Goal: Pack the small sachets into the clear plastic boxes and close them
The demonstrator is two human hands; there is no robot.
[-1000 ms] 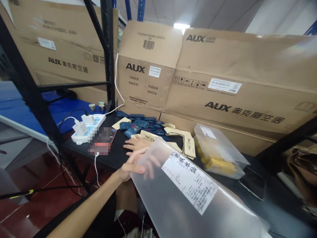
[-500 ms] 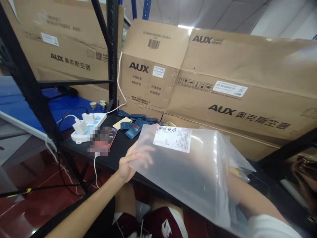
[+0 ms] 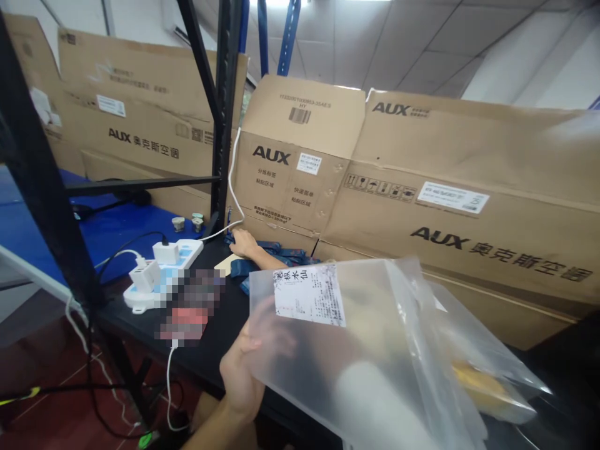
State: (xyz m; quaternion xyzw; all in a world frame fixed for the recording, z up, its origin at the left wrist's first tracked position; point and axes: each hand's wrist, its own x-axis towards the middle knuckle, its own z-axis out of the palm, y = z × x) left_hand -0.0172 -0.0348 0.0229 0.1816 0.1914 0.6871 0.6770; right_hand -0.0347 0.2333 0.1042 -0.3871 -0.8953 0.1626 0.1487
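Frosted see-through bag point(image 3: 375, 375), white label point(image 3: 309, 294) at its 11 o'clock end, long axis running 10 to 4 o'clock. Left hand point(image 3: 239, 375) fingers pinch its 9 o'clock edge. Right hand point(image 3: 244, 240) lies on blue sachets point(image 3: 288, 253) at 11 o'clock; I cannot tell its grip.

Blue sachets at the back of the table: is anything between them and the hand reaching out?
Nothing visible. The right hand already touches the blue sachets; the frosted bag in the left hand only hides its forearm.

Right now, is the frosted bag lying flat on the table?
No, the left hand grips the frosted bag by its edge, holding it up off the table.
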